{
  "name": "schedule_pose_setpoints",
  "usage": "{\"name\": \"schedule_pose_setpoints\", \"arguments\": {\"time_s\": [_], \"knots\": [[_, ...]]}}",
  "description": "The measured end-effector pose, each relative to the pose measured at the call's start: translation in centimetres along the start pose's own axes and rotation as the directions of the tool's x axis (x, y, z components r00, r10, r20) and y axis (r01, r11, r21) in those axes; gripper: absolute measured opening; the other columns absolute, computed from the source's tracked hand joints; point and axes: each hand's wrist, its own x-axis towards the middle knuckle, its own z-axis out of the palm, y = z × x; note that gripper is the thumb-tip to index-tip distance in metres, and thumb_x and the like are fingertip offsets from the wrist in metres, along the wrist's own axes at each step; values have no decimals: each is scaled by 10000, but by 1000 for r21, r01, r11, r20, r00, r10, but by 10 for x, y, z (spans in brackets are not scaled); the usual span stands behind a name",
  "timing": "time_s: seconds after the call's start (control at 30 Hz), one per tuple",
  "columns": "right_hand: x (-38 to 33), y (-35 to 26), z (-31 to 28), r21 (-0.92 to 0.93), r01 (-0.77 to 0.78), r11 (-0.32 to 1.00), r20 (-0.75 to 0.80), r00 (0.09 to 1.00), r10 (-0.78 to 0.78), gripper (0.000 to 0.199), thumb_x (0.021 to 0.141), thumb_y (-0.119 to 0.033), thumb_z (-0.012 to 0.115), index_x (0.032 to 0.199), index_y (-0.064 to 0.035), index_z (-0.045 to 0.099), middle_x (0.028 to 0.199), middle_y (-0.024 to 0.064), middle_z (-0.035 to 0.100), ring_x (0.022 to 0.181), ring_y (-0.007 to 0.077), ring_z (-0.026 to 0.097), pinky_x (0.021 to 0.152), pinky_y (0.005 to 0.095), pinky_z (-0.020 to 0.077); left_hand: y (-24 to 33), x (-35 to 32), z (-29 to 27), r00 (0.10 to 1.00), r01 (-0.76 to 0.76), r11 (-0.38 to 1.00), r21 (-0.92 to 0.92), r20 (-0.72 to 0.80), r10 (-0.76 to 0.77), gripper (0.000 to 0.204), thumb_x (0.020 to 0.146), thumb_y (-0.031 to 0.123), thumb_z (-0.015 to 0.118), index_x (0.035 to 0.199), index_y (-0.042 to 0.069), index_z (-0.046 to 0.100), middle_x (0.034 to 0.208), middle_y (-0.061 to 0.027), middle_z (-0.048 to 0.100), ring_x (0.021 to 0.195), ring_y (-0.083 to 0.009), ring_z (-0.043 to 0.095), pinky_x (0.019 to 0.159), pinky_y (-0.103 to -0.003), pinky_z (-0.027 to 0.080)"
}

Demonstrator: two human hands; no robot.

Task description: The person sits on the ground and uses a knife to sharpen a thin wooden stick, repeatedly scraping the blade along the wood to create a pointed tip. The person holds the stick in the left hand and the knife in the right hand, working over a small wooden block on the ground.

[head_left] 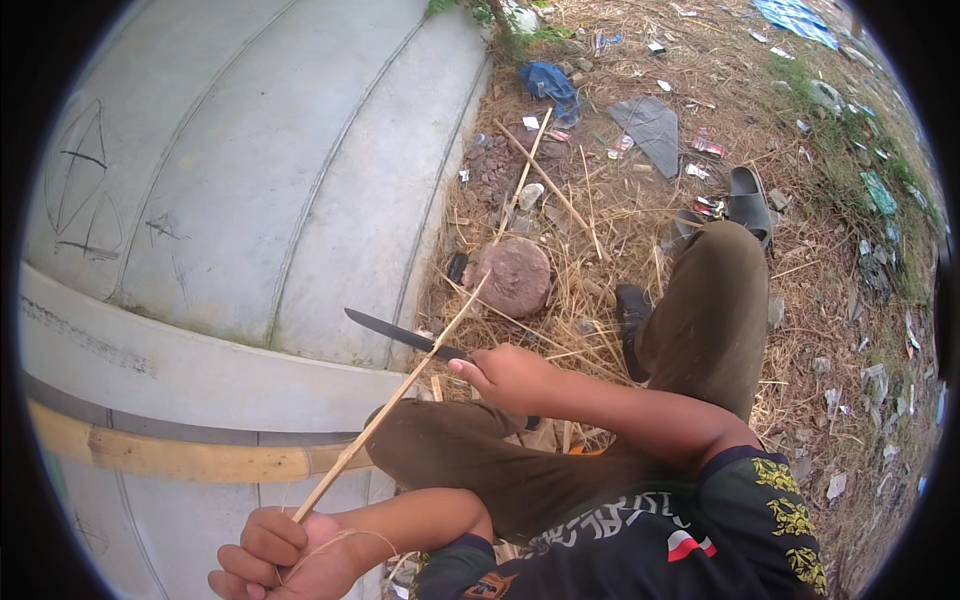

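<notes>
At the lower left, my left hand (290, 560) is closed around the near end of a long thin bamboo strip (372, 428). The strip slants away from me, its far end at a round brownish block (522, 278) on the ground. My right hand (505, 378), near the middle, grips a knife (388, 330) by its handle. The long dark blade points left and crosses the strip just short of my thumb; whether its edge bites into the strip cannot be made out. A thin fibre hangs about my left wrist.
A grey panelled wall (330, 170) rises on the left, with a thick bamboo pole (200, 456) along it. Several cut sticks (555, 190) and dry straw lie beyond the block. Grey sandals (748, 205), a blue cloth (550, 88) and litter are scattered to the right and far side.
</notes>
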Motion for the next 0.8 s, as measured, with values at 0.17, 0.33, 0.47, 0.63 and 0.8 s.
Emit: {"name": "schedule_pose_setpoints", "arguments": {"time_s": [0.17, 0.33, 0.47, 0.63, 0.8], "knots": [[8, 8, 4, 394, -309, 865, 273, 939, 211, 666, 1041, -592, 323, 730, -34, 511, 528, 62, 460, 420, 190, 433, 457, 385, 402, -8, 2, -20, 991, 88, 985, -151, 110, -72, 448, 1046, 432, 484, 763, 121, 331, 632, 29, 229, 473, -65, 96, 442, -263, 105], [11, -14, -15, 640, -631, 439, 570, 773, 280, 612, 1029, -626, 313, 639, -155, 295, 512, -49, 287, 378, 56, 245, 354, 244, 206, -8, 4, -24, 1000, 12, 1000, 8, 18, -12, 456, 1041, 447, 489, 762, 132, 314, 622, 30, 220, 467, -67, 84, 441, -264, 96], [20, 14, -8, 631, -518, 578, 526, 833, 173, 659, 1032, -604, 337, 677, -63, 461, 526, 66, 416, 429, 189, 413, 436, 376, 363, -11, 6, -21, 994, 3, 999, 40, -107, 1, 468, 1035, 464, 493, 760, 138, 302, 616, 37, 203, 468, -67, 73, 434, -263, 82], [-19, -50, 6, 52, 132, 990, 132, 982, -137, 667, 1038, -534, 367, 826, 43, 623, 660, 277, 595, 692, 461, 619, 710, 514, 498, -12, 4, -19, 986, -20, 992, 125, -160, 41, 472, 1033, 473, 495, 759, 138, 305, 614, 39, 193, 477, -69, 69, 432, -264, 74], [3, 5, 18, -93, -40, 995, 33, 999, 44, 653, 1042, -527, 361, 836, 33, 625, 705, 266, 625, 741, 455, 647, 729, 518, 505, -10, 7, -31, 999, 47, 996, -78, 25, -45, 475, 1052, 485, 428, 749, 147, 286, 582, 41, 249, 423, -60, 78, 386, -244, 97]]}}
